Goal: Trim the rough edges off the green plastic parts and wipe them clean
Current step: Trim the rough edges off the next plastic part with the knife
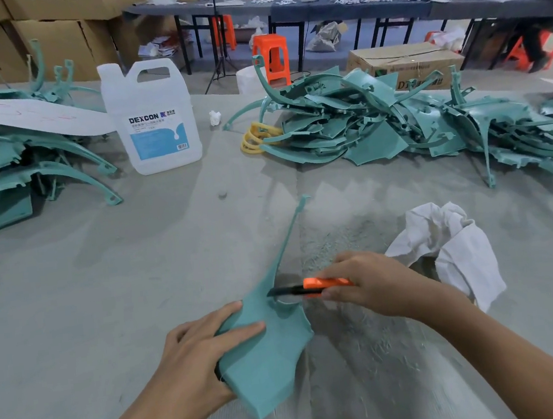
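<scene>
Knife at the notched edge of a green plastic part (267, 351), near the table's (106, 297) front.
The left hand (195, 359) grips the part's left side, likely to steady it for cutting; the right hand (370, 284), just right of it, curls round an orange utility knife (314, 285), blade touching the edge. A white rag (451, 244) lies ready further right.

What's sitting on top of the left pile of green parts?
A long white sheet lies across the left pile, its right end by the jug. More green parts stick up behind it; what lies directly beneath the sheet is covered.
</scene>
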The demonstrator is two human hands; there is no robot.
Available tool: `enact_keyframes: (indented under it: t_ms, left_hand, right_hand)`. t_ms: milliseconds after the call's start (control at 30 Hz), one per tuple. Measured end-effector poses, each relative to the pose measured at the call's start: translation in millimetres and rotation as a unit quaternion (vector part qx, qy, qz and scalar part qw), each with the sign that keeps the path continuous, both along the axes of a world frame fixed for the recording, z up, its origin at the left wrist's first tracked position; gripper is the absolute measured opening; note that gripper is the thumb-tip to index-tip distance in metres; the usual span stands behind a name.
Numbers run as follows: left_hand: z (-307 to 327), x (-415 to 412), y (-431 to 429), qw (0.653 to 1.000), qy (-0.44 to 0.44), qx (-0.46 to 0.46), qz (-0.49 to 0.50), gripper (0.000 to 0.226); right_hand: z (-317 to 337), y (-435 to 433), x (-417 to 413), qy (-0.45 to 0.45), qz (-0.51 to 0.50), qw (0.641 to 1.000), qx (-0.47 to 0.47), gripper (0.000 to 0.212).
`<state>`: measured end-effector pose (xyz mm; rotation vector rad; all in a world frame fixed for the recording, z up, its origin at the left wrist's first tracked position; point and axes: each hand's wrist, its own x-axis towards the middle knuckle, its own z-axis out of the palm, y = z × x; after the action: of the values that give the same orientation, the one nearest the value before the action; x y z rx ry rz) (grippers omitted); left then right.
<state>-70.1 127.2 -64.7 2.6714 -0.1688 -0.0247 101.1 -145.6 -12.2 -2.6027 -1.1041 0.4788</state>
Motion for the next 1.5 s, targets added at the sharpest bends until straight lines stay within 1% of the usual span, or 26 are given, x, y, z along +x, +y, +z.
enact_keyframes:
  t_ms: [67,200,267,333,433,467,500,533,633,700,967,1133,1267,1400,1500]
  left_hand:
    - [0.4,0.0,-2.2,1.0,-0.005,-0.004,0.007,0.069]
    - [0.8,-4.8,-13.2,1.0,-0.014,0.012,0.024,0.071]
    - [-0.1,-7.0,-24.0,0.999,-0.016,0.024,0.033,0.076]
    - [1.6,-7.9,-34.3,0.999,-0.004,0.014,0.039,0.088]
    - [2.4,-8.6,-47.6,0.998,0.043,-0.019,0.029,0.117]
    - [2.9,-8.1,-52.3,0.998,0.056,-0.024,0.031,0.121]
    - [3.0,-8.1,-56.7,0.997,0.06,-0.027,0.038,0.12]
    - [2.8,-8.1,-60.6,0.997,0.056,-0.03,0.051,0.115]
    - [0.9,-7.3,-70.1,0.994,0.035,-0.04,0.097,0.086]
    - [-1.6,-6.7,-73.7,0.993,0.028,-0.046,0.107,0.082]
    - [-6.3,-6.6,-75.2,0.989,0.035,-0.065,0.127,0.082]
    - [-4.6,-7.5,-76.4,0.989,0.03,-0.066,0.131,0.082]
    - [-4.3,-7.8,-76.0,0.989,0.033,-0.06,0.134,0.083]
    - [-1.8,-6.6,-74.8,0.988,0.032,-0.071,0.133,0.086]
    - [1.6,-3.3,-69.8,0.988,0.003,-0.072,0.134,0.083]
  right_hand:
    - [0.0,-1.6,-4.9,-0.039,-0.024,0.999,-0.001,0.025]
    - [1.2,-6.7,-26.1,-0.044,-0.07,0.994,0.07,0.024]
    - [2.3,-11.9,-37.9,-0.056,-0.104,0.989,0.085,0.022]
    - [1.1,-15.9,-51.3,-0.075,-0.141,0.984,0.078,0.024]
    - [-4.2,-17.6,-69.0,-0.096,-0.174,0.98,0.025,0.032]
    - [-6.4,-17.6,-73.0,-0.095,-0.18,0.979,0.011,0.033]
    - [-8.8,-17.4,-76.2,-0.094,-0.184,0.978,0.0,0.034]
    - [-10.9,-17.1,-78.9,-0.094,-0.186,0.978,-0.01,0.034]
    - [-14.4,-13.7,-86.2,-0.087,-0.192,0.977,-0.012,0.035]
    - [-15.3,-9.5,-89.8,-0.08,-0.193,0.978,-0.012,0.036]
    - [-15.7,-3.4,-92.4,-0.112,-0.218,0.969,-0.032,0.038]
    - [-11.4,-13.5,-89.5,-0.123,-0.228,0.965,-0.029,0.034]
    - [-9.1,-18.9,-91.5,-0.101,-0.215,0.971,-0.009,0.035]
    - [-9.6,-29.6,-87.2,-0.1,-0.24,0.966,0.005,0.032]
    - [-10.3,-32.8,-84.2,-0.094,-0.242,0.966,0.011,0.032]
